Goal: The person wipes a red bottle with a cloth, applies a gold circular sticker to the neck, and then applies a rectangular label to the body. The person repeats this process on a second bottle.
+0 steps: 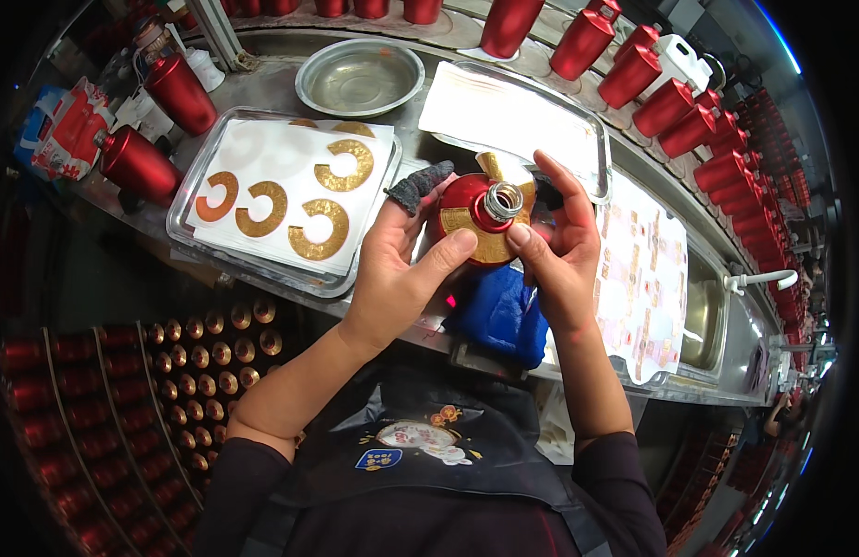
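A red bottle [460, 192] with a bare silver threaded neck [504, 200] is held upright, its open mouth facing me. Around its shoulder lies a curved gold label [493, 249], one end of which stands up off the bottle at the far side. My left hand [392, 278] grips the left side, its thumb pressing on the label; a black cover wraps one finger. From the right, my right hand [567, 265] holds the bottle, thumb on the label close to the neck and a finger raised. The fingers underneath are partly hidden.
At left, a tray [181, 212] holds white sheets with C-shaped gold labels [320, 229]. Behind are a metal basin [360, 82] and another tray with white paper [504, 111]. A blue cloth [504, 316] lies below the bottle. Red bottles [583, 42] line the far belt; a sink [703, 325] is right.
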### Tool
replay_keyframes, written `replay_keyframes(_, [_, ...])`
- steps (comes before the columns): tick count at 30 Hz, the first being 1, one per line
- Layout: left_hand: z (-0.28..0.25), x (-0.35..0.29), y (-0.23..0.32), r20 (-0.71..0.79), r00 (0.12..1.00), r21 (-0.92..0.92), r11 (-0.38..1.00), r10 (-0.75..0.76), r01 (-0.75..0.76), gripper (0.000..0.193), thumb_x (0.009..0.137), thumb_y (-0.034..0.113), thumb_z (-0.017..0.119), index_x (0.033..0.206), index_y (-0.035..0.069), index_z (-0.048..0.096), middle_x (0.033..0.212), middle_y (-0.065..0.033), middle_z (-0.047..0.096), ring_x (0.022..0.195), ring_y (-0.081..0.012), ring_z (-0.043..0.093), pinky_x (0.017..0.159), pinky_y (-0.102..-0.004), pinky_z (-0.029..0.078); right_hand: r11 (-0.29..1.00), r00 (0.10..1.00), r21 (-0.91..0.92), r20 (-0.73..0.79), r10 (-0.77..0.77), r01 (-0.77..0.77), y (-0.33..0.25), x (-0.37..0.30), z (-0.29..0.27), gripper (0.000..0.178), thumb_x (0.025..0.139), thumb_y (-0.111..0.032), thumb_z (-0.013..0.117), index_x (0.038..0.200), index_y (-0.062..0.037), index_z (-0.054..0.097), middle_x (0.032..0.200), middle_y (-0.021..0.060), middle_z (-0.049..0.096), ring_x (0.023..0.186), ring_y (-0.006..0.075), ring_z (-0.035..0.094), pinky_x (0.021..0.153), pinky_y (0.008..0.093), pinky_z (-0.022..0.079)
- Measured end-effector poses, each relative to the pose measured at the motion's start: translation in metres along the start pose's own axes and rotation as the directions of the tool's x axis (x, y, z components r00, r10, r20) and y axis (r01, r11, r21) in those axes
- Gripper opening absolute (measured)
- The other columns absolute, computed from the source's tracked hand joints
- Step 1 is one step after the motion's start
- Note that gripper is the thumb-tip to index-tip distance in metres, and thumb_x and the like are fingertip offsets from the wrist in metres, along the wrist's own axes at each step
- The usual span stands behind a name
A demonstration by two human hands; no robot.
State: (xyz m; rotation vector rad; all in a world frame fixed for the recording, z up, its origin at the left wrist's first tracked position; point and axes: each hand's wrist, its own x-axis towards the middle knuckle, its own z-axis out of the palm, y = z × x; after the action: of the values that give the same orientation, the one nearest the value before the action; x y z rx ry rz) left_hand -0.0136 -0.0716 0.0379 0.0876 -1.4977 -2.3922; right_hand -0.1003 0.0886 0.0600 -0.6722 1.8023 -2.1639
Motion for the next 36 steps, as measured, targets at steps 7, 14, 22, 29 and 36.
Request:
replay_keyframes(7, [0.0024, -0.0009, 0.0015, 0.002, 1.000, 0.012, 1.000, 0.012, -0.012, 0.059, 0.093, 0.009, 0.072, 0.143, -0.004, 0.043, 0.139, -0.0164, 0.055, 0.129, -0.0211, 0.052, 0.113, -0.0364, 0.039, 0.999, 0.999, 0.039, 0.027, 0.033, -0.034, -0.0040, -0.0011, -0.0031, 0.069, 0.087, -0.009, 0.076, 0.147, 0.0008, 0.043, 0.145, 0.0126, 0.047, 0.132, 0.0204, 0.049, 0.102, 0.0305, 0.051])
replay_keyframes(14, [0.0016, 0.0003, 0.0026, 0.017, 1.000, 0.036, 0.999, 0.010, -0.011, 0.058, 0.094, 0.010, 0.071, 0.143, -0.003, 0.044, 0.138, -0.0157, 0.055, 0.129, -0.0208, 0.052, 0.113, -0.0364, 0.038, 1.000, 1.000, 0.020, 0.026, 0.000, -0.001, -0.0020, -0.0015, -0.0017, 0.065, 0.090, -0.007, 0.071, 0.147, 0.0019, 0.043, 0.144, 0.0125, 0.047, 0.132, 0.0196, 0.048, 0.104, 0.0305, 0.048])
replay_keyframes(22, [0.0043, -0.0017, 0.0031, 0.038, 0.997, 0.094, 0.994, 0.060, -0.064, 0.059, 0.091, 0.013, 0.075, 0.140, -0.003, 0.046, 0.134, -0.0139, 0.058, 0.125, -0.0193, 0.055, 0.109, -0.0353, 0.042, 0.994, 0.995, -0.091, 0.073, -0.062, 0.068, -0.0010, -0.0005, -0.0061, 0.073, 0.085, -0.007, 0.076, 0.149, 0.0017, 0.041, 0.146, 0.0130, 0.046, 0.117, 0.0159, 0.060, 0.088, 0.0246, 0.053])
replay_keyframes(29, [0.0010, 0.0018, 0.0014, 0.050, 0.994, 0.229, 0.968, 0.096, -0.105, 0.064, 0.087, 0.015, 0.080, 0.139, -0.003, 0.047, 0.133, -0.0136, 0.058, 0.123, -0.0195, 0.055, 0.109, -0.0349, 0.042, 0.987, 0.994, -0.126, 0.069, -0.088, 0.096, 0.0015, -0.0016, -0.0040, 0.076, 0.084, -0.008, 0.078, 0.149, 0.0016, 0.041, 0.149, 0.0139, 0.044, 0.106, 0.0135, 0.066, 0.075, 0.0193, 0.054])
replay_keyframes(36, [-0.0005, 0.0065, 0.0061, -0.020, 0.999, -0.051, 0.998, -0.049, 0.048, 0.052, 0.092, 0.014, 0.075, 0.136, -0.002, 0.052, 0.128, -0.0118, 0.062, 0.118, -0.0169, 0.058, 0.105, -0.0325, 0.045, 0.986, 0.997, -0.149, 0.034, -0.073, 0.077, 0.0009, -0.0027, -0.0033, 0.075, 0.083, -0.008, 0.079, 0.148, 0.0027, 0.043, 0.150, 0.0146, 0.044, 0.105, 0.0125, 0.066, 0.072, 0.0175, 0.053])
